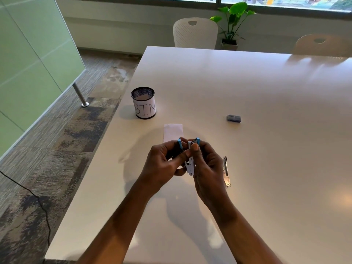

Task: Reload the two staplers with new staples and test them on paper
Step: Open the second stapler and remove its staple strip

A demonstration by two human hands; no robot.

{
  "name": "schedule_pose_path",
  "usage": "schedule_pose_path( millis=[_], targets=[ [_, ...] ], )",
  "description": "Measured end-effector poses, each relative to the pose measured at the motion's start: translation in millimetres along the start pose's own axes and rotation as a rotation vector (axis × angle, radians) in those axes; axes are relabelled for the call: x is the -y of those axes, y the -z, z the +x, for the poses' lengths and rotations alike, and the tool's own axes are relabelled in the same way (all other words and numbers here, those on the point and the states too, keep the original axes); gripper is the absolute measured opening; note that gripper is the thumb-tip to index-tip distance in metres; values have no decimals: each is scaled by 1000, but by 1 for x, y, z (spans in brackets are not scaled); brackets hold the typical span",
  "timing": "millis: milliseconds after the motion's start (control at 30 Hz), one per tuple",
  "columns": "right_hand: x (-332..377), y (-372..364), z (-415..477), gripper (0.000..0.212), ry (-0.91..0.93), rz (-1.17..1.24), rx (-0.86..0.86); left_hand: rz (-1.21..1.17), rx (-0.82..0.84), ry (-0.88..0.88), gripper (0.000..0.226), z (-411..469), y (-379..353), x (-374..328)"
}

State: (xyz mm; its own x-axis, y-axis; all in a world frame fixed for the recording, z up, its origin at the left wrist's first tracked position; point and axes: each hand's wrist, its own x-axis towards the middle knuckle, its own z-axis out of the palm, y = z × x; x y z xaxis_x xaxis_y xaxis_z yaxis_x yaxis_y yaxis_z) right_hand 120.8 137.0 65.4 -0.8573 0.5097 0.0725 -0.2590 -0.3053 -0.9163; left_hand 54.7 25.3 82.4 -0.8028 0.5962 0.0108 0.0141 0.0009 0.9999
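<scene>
Both my hands hold a small blue and white stapler (190,165) above the white table (266,92), its blue parts spread apart at the top. My left hand (163,166) grips its left side with the thumb on the metal middle. My right hand (206,166) grips its right side, thumb tip pressing the metal magazine. A second, silver stapler (226,172) lies on the table just right of my right hand. A slip of white paper (173,132) lies just beyond my hands. A small grey-blue staple box (233,118) sits further right.
A black mesh cup (143,102) labelled BIN, with paper inside, stands at the table's left edge. Two white chairs (195,33) and a potted plant (231,25) are past the far edge. A green glass partition (34,60) stands on the left.
</scene>
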Motion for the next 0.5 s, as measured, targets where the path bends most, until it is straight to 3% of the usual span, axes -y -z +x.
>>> schedule_pose_path(
  millis=[133, 300, 500],
  targets=[
    [2, -1, -2, 32, 24, 12, -29, 0, 1, -1, 37, 1, -2, 0],
    [10, 1, 0, 41, -57, 173, -62, -124, -78, 43, 16, 5, 2, -1],
    [16, 8, 4, 40, -73, 58, -10, -180, -42, 26, 26, 4, 2, 1]
  ],
)
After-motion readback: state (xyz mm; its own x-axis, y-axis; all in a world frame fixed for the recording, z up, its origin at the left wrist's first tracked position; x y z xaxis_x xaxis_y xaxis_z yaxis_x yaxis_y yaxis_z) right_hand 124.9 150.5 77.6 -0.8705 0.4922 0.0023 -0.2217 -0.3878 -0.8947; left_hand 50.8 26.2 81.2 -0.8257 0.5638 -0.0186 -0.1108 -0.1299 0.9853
